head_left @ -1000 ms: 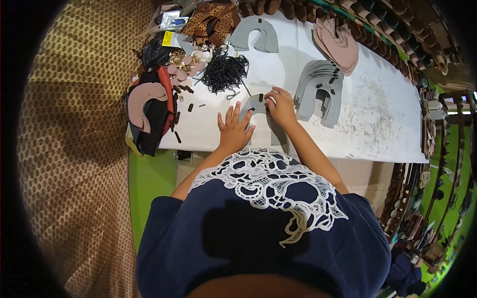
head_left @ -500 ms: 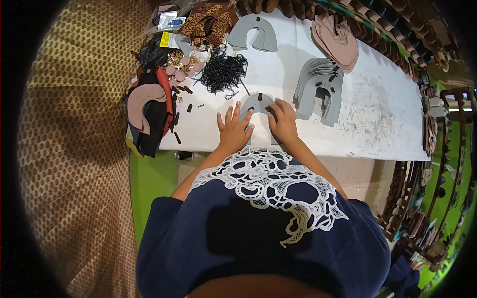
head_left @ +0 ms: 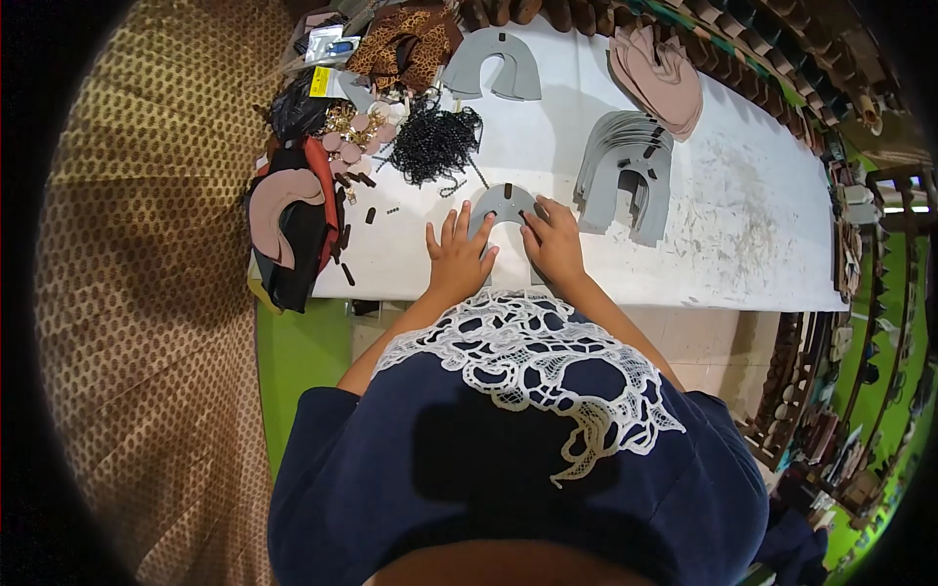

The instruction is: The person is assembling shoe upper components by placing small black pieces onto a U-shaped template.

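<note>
A grey horseshoe-shaped flat piece [head_left: 500, 207] lies on the white table in front of me, curved end facing away. A short dark strip [head_left: 508, 190] sits at the top of its curve. My left hand [head_left: 456, 256] rests on the piece's left side with its fingers spread. On the other side, my right hand [head_left: 559, 246] presses its fingertips down, thumb and fingers apart. Dark bits show by the fingertips of both hands, mostly covered. The lower legs of the piece are partly hidden by my hands.
A fanned stack of similar grey pieces [head_left: 611, 161] lies to the right, with pink pieces [head_left: 664, 83] behind. Farther left are a black bead-like tangle [head_left: 435, 142], loose dark strips [head_left: 342, 239] and a leopard-print cloth [head_left: 403, 44]. Another grey piece [head_left: 464, 73] lies at the back.
The view has shifted slightly. Both hands stay on the grey piece; the right fingertips have shifted a little, covering more of the dark bit there.
</note>
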Available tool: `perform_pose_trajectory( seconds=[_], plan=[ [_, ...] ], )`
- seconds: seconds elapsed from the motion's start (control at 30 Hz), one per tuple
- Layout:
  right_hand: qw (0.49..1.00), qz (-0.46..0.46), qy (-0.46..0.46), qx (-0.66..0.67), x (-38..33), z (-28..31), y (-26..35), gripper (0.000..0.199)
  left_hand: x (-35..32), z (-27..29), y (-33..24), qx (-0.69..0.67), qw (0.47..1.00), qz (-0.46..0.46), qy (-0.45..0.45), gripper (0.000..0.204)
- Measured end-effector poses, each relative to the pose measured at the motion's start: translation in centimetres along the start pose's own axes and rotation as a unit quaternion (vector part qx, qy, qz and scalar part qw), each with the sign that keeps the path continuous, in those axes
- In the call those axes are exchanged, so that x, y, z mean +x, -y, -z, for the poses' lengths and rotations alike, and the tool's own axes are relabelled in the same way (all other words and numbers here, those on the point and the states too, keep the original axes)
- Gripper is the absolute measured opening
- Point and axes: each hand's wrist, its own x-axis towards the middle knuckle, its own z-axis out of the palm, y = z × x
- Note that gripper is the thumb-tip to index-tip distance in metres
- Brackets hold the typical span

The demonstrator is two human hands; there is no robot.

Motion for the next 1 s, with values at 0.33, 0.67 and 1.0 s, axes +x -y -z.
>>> perform_pose_trajectory(
  seconds=[0.33,0.67,1.0],
  plan=[
    [1.0,-0.02,0.005,-0.022,0.6,-0.3,-0.5,0.014,0.0,0.1,-0.1,-0.007,1.0,-0.007,0.001,0.053],
    [0.99,0.077,0.009,-0.121,1.2,-1.0,-0.8,0.014,0.0,-0.2,0.0,0.001,1.0,-0.01,-0.004,0.053],
    [0.996,0.054,-0.007,-0.075,1.4,-0.8,-0.7,0.013,0.1,-0.1,0.1,0.0,1.0,-0.01,-0.002,0.053]
  ],
)
